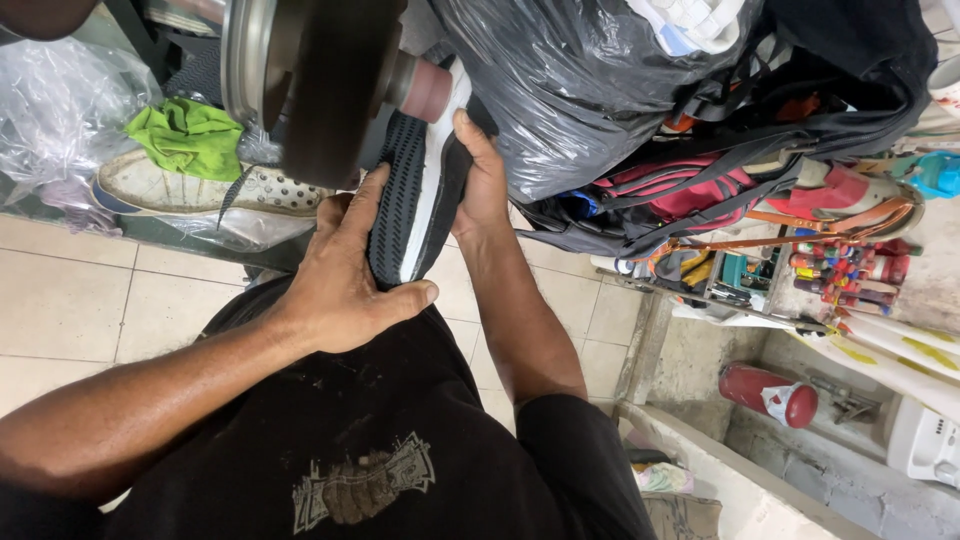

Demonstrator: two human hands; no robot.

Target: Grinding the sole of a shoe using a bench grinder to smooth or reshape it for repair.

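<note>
Head view: the left hand wraps its fingers and thumb around the heel of a black shoe, while the right hand clasps its far side. Both grips steady the sole edge against the spinning grinding wheel, beside a black plastic bag.

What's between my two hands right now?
In the head view, a shoe with a black ridged sole and white midsole sits between the left hand and right hand, gripped from both sides and held up against the grinding wheel.
</note>
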